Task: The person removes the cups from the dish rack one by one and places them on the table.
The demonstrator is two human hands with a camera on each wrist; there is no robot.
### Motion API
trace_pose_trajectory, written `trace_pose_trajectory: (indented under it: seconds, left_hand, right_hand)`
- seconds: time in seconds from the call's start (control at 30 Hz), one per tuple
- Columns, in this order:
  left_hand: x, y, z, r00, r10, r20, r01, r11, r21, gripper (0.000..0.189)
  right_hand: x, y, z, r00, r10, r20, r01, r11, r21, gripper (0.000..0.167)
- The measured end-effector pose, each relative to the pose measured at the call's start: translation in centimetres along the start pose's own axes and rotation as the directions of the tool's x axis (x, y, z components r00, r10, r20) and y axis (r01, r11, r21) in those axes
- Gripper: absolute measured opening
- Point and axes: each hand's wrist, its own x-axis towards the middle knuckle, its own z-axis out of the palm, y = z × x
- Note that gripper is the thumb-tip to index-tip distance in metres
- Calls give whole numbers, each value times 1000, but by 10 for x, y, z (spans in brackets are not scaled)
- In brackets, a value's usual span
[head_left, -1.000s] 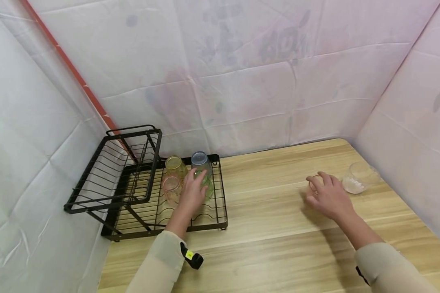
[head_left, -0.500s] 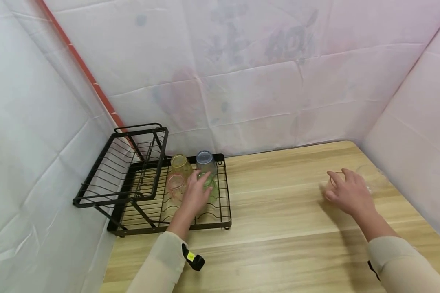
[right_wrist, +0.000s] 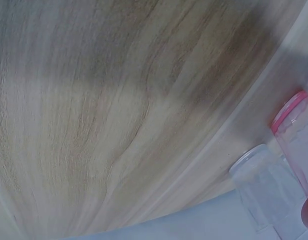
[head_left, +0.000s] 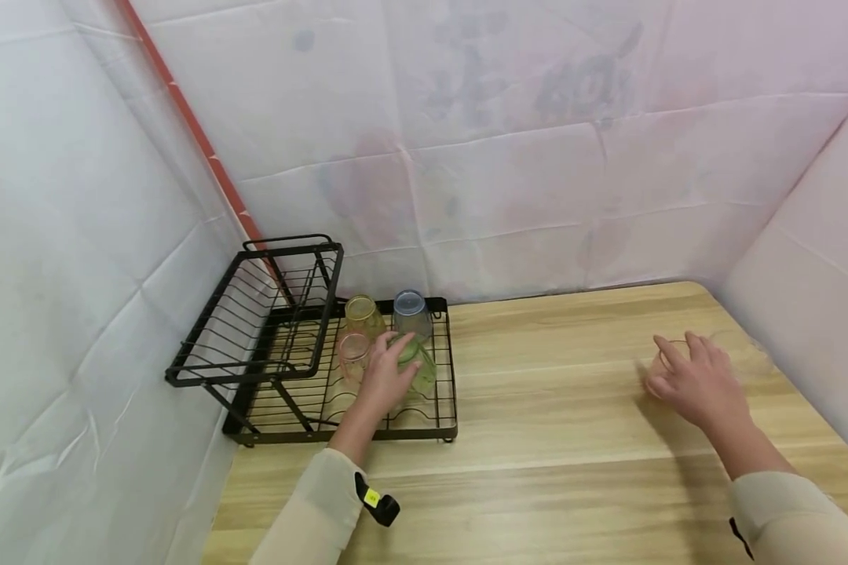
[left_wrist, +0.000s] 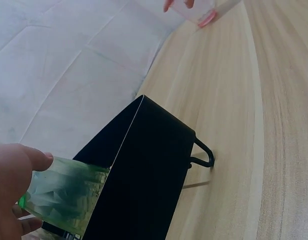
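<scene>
My left hand (head_left: 387, 377) grips a green glass (head_left: 422, 375) standing over the front right of the black dish rack (head_left: 396, 434). In the left wrist view its thumb lies along one side of that green glass (left_wrist: 69, 192), with fingertips curled under the bright green end. Over at the right of the table, my right hand (head_left: 703, 380) holds a pink-tinted glass from above. The right wrist view shows this glass's pink base (right_wrist: 290, 111) and one fingertip at its side. A clear glass (right_wrist: 266, 185) stands right beside it, mostly hidden by the hand in the head view.
Base-up glasses stand in the rack around my left hand: yellow (head_left: 363, 314), blue (head_left: 411, 312) and pink (head_left: 354, 353). The rack's raised upper tier (head_left: 254, 314) rises on the left. White sheeting (head_left: 502, 196) encloses the wooden table (head_left: 537, 471).
My right hand has moved right with the pink-tinted glass, closer to the clear one. My left fingers have closed further around the green glass. The head view has swung left.
</scene>
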Motion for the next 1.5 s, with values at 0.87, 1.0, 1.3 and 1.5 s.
trace_pose_trajectory:
  seconds: [0.87,1.0,1.3,1.5]
  left_hand:
    - [-45,-6,4,994,-77,-81,27,870,-492,52]
    - [-51,-4,7,998,-50,-39,17,804,-594,50]
    - [-70,12,13,999,1,38,27,684,-729,47]
    - [-78,16,16,998,-20,59,58,633,-772,46]
  right_hand:
    - [-8,-212,26,963,-65,-260,225,723,653,61]
    - [-12,-245,18,989,-71,-132,148,605,783,64]
    - [-13,-283,5,988,-152,37,19,351,936,70]
    - [-14,-291,-2,987,-155,47,-4,266,964,68]
